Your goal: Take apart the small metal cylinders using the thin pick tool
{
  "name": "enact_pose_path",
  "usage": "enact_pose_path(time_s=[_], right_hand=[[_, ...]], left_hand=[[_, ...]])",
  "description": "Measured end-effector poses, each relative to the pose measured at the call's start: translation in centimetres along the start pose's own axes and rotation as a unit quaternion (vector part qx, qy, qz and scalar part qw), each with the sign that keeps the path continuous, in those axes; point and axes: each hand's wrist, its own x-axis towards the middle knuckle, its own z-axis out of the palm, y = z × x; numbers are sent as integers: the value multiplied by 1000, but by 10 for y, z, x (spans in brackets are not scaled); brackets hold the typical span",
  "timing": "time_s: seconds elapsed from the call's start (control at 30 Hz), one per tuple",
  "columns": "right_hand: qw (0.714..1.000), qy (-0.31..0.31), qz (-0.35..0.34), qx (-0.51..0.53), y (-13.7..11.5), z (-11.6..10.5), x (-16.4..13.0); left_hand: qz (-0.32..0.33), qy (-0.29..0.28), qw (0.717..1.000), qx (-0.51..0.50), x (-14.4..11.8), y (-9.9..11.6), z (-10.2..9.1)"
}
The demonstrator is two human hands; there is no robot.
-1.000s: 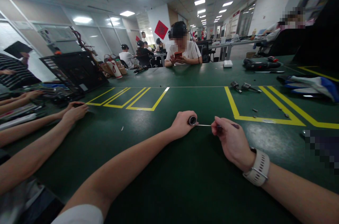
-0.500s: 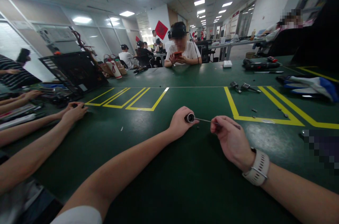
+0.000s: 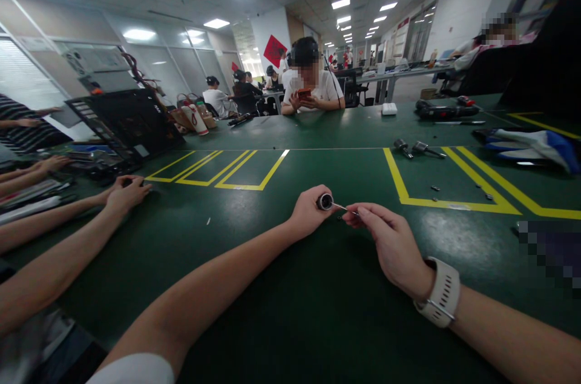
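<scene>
The wide dark-green work table (image 3: pixel 254 287) marked with yellow tape lines lies bare around both hands; no lettering is readable. The left hand (image 3: pixel 307 213) is closed around a small dark cylindrical metal part (image 3: pixel 324 201) just above the table. The right hand (image 3: pixel 390 244) pinches a thin silver rod tool (image 3: pixel 345 209) whose tip meets the part.

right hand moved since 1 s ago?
Yes. The right hand has slid left toward the small cylinder in the left hand, away from the yellow line.
</scene>
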Motion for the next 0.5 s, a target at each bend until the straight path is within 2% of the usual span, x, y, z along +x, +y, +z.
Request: enact_pose_path(time_s=[0.13,0.37,0.5], right_hand=[[1000,-6,12,-1,-3,1,0],[983,-30,116,141,-12,1,5],[971,-32,143,191,-10,-1,9]], left_hand=[[9,12,1000,-13,1,0,0],[20,-12,996,-82,2,-3,0],[16,-23,994,-104,2,-2,0]])
